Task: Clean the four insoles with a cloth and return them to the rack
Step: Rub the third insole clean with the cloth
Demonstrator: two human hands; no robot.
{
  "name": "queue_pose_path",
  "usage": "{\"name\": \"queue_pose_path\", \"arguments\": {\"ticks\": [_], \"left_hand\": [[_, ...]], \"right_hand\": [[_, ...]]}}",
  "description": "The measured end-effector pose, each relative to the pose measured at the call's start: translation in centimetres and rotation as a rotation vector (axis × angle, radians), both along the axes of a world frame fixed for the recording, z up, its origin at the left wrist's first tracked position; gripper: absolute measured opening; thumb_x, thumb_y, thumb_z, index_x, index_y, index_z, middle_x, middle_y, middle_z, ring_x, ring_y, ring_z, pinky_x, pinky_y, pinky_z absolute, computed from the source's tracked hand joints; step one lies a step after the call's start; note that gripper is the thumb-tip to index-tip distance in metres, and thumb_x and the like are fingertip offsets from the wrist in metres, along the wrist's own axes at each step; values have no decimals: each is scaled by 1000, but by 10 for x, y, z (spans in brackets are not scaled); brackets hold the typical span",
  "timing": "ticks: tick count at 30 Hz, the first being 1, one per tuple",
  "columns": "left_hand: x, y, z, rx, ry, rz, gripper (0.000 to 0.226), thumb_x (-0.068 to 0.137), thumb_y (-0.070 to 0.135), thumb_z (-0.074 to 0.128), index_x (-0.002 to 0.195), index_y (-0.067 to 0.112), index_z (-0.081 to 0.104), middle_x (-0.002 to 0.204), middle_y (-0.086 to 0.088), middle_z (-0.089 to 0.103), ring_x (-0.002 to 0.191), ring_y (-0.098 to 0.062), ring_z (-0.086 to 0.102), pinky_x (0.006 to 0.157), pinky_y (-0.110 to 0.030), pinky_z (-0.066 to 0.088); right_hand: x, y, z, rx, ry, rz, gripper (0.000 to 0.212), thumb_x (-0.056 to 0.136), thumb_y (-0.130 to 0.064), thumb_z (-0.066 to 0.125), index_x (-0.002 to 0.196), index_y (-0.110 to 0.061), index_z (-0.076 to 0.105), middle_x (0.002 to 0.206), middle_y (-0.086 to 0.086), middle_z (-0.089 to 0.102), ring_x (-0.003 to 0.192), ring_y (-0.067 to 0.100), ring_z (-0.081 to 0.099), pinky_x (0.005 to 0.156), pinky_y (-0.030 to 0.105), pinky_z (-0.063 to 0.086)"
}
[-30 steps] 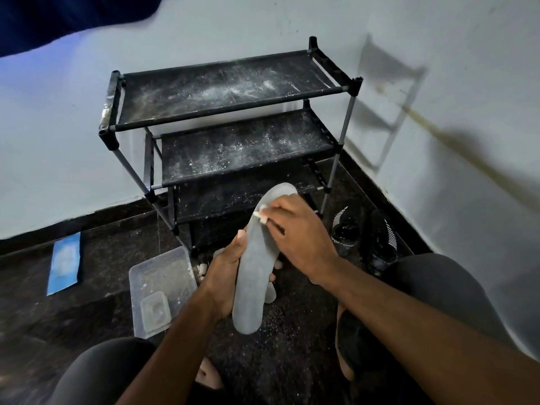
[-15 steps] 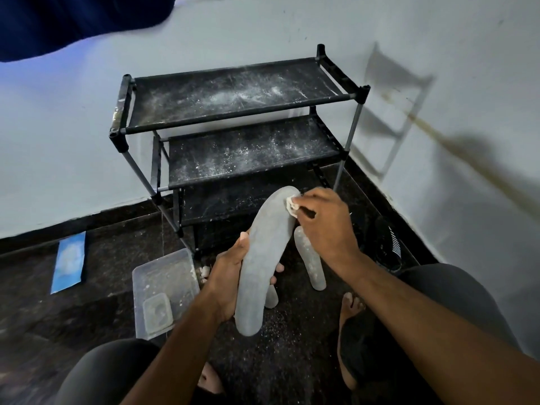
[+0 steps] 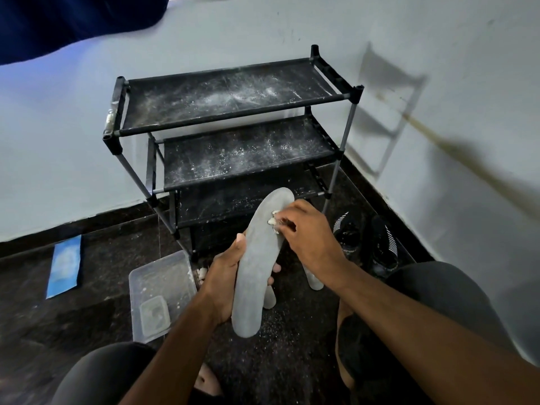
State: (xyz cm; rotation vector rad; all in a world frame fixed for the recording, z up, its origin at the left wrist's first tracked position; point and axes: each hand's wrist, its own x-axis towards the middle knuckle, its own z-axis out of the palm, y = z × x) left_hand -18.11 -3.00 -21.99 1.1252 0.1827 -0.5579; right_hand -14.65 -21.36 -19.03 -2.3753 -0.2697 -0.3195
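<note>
A long grey insole (image 3: 257,264) stands nearly upright in front of me, toe end up. My left hand (image 3: 226,276) grips it round the middle and heel. My right hand (image 3: 306,232) pinches a small white cloth (image 3: 273,219) against the insole's upper part. Two more grey insoles lie on the dark floor behind it, one (image 3: 315,280) under my right wrist and one (image 3: 270,298) just right of the held insole. The black three-shelf rack (image 3: 230,124) stands against the wall, its shelves dusted with white powder and bare of insoles.
A clear plastic tub (image 3: 159,290) with a smaller tub inside sits on the floor at my left. A blue sheet (image 3: 65,266) lies farther left. Two black shoes (image 3: 365,241) stand right of the rack. White crumbs litter the floor. My knees frame the bottom.
My right hand with the cloth rubbed from the insole's upper part out to the toe tip, then came back down a little. The view has tilted down slightly.
</note>
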Motion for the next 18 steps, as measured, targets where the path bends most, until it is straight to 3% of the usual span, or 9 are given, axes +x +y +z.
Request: {"name": "queue_pose_path", "arguments": {"ticks": [3,7,9,11,13,16,18], "left_hand": [[1,0,0,-39,27,-18,64,103,56,39,135,6,63,118,-38,63,95,-39,63,82,-47,55],[2,2,-2,-61,41,-43,68,101,60,44,136,5,62,117,-36,62,90,-37,63,80,-45,56],[3,2,-3,-80,41,-24,70,97,60,50,142,6,57,120,-35,62,92,-36,65,78,-44,56],[3,2,-3,-93,42,18,68,98,58,50,143,8,55,125,-33,63,95,-36,66,78,-45,58],[3,3,-2,-96,46,43,67,100,57,46,143,6,55,126,-33,63,96,-37,66,78,-45,58],[3,3,1,-76,64,37,68,101,56,42,141,3,56,123,-35,63,96,-37,66,80,-45,57],[2,2,2,-58,69,10,68,101,57,41,139,2,58,119,-36,63,93,-36,66,79,-45,56]], "right_hand": [[1,-2,-4,-39,-36,-16,29,90,-14,68,119,-12,66,111,1,59,101,12,58,91,24,50],[4,-6,-17,-118,-60,-16,11,93,-18,61,98,-11,68,97,2,61,91,17,62,82,39,55],[0,-4,-13,-171,-28,74,14,93,-9,56,96,-6,68,99,10,60,93,23,55,82,41,49],[-6,1,-9,-229,-27,208,19,93,-1,51,100,0,69,103,15,59,97,25,50,84,36,43],[-7,3,-4,-163,-3,254,20,95,-3,52,101,-1,71,104,14,61,96,20,51,85,27,41],[1,-4,5,37,-59,74,13,92,-7,63,100,-7,75,101,2,64,85,1,55,84,9,44],[8,-14,7,93,-69,-40,13,92,-8,65,99,-7,75,99,0,62,79,-3,57,83,8,47]]}}
